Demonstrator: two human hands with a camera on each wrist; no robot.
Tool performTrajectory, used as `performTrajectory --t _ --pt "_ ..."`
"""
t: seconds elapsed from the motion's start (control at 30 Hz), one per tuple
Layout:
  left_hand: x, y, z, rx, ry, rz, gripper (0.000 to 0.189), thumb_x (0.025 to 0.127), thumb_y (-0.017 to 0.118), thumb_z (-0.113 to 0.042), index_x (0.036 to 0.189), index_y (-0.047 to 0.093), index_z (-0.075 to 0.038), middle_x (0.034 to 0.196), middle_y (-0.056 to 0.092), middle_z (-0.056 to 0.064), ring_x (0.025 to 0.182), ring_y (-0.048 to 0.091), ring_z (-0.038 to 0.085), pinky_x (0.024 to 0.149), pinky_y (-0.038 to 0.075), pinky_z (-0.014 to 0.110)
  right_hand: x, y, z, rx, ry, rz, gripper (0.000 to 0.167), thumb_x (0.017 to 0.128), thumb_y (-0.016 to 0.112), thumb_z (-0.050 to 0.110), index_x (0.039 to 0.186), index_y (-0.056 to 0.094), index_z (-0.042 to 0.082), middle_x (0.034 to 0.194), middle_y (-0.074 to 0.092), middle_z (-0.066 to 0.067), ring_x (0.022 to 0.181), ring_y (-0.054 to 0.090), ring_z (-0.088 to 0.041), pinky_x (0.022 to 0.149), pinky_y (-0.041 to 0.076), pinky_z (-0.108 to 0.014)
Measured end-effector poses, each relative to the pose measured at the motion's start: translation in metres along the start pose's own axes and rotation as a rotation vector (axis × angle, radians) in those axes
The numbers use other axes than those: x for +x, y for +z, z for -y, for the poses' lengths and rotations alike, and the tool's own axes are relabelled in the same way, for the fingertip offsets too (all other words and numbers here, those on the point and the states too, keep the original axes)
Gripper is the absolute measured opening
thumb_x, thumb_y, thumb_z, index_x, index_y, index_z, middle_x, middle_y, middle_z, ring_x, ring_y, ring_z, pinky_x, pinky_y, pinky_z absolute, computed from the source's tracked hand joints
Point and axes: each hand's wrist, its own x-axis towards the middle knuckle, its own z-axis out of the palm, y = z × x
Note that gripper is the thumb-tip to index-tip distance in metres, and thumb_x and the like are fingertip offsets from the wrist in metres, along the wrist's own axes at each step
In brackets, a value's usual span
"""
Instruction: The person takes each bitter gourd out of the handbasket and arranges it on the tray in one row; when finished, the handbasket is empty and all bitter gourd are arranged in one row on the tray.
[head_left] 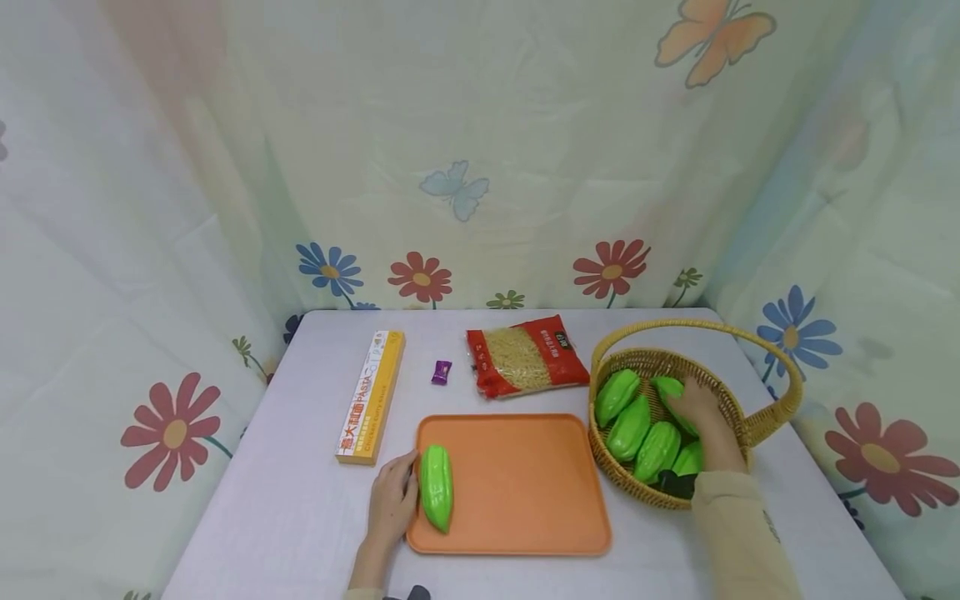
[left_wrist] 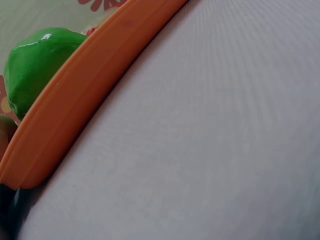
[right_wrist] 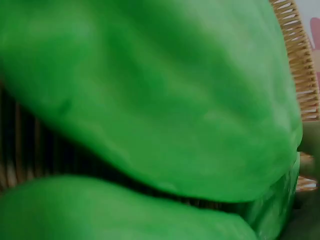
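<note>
Inside a wicker basket (head_left: 662, 360), a person's right hand (head_left: 697, 406) grasps a green fruit (head_left: 666, 388) in its fingers, with more fruits (head_left: 628, 427) close by. The left hand (head_left: 393, 496) grips the left rim of an orange tray (head_left: 521, 483), just beside a lone fruit (head_left: 437, 487) on it. Beyond the tray lie a red bag (head_left: 517, 358) and a purple candy (head_left: 441, 372); a pasta box (head_left: 372, 397) rests farther left.

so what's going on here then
A person's right hand is reaching into a wicker basket and touches a green fruit, though how firmly it is held is hard to tell. More green fruits lie around it. The left hand is at the left edge of an orange tray, which holds one green piece. A pasta box and a red bag lie beyond the hands' work.
</note>
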Motion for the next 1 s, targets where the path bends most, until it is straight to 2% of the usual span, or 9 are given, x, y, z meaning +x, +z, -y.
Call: performTrajectory --t 0.1,0.3,0.5,0.7,1.0 --pt "0.0 0.0 0.0 -0.002 0.007 -0.002 0.036 0.091 0.053 -0.013 0.126 0.055 -0.013 0.121 0.058 0.003 0.115 0.047 0.024 0.096 0.038 0.046 0.001 0.005 -0.005 0.027 0.003 0.023 0.074 0.093 0.043 0.027 0.135 0.004 -0.02 0.128 0.016 -0.049 0.114 0.023 -0.062 0.089 0.032 -0.065" --pt "0.001 0.001 0.001 -0.006 0.001 0.009 0.036 0.091 0.053 -0.013 0.127 0.055 -0.014 0.121 0.057 0.003 0.116 0.047 0.024 0.097 0.037 0.046 0.002 0.007 -0.006 0.02 0.004 0.012 0.076 0.092 0.047 0.026 0.135 0.005 -0.02 0.127 0.019 -0.048 0.112 0.027 -0.061 0.088 0.035 -0.063" --pt "0.002 0.001 0.003 0.003 0.017 -0.006 0.036 0.09 0.053 -0.012 0.126 0.055 -0.014 0.121 0.057 0.003 0.116 0.047 0.024 0.096 0.037 0.046 0.001 0.005 -0.002 0.034 0.012 0.012 0.076 0.093 0.047 0.027 0.136 0.004 -0.019 0.13 0.017 -0.046 0.114 0.025 -0.06 0.089 0.033 -0.064" --pt "0.001 0.002 0.003 0.005 0.047 -0.022 0.036 0.089 0.054 -0.01 0.125 0.055 -0.011 0.119 0.058 0.005 0.114 0.048 0.025 0.094 0.038 0.046 -0.002 0.003 0.001 0.076 0.008 -0.034 0.075 0.094 0.044 0.031 0.138 0.004 -0.016 0.131 0.017 -0.045 0.115 0.024 -0.06 0.089 0.031 -0.065" --pt "0.002 0.0 0.001 0.008 0.035 -0.008 0.036 0.09 0.053 -0.011 0.126 0.055 -0.012 0.12 0.058 0.005 0.115 0.048 0.025 0.095 0.038 0.046 -0.007 -0.008 0.015 0.096 0.005 -0.057 0.079 0.093 0.041 0.037 0.138 0.003 -0.015 0.133 0.015 -0.045 0.117 0.021 -0.061 0.092 0.029 -0.066"
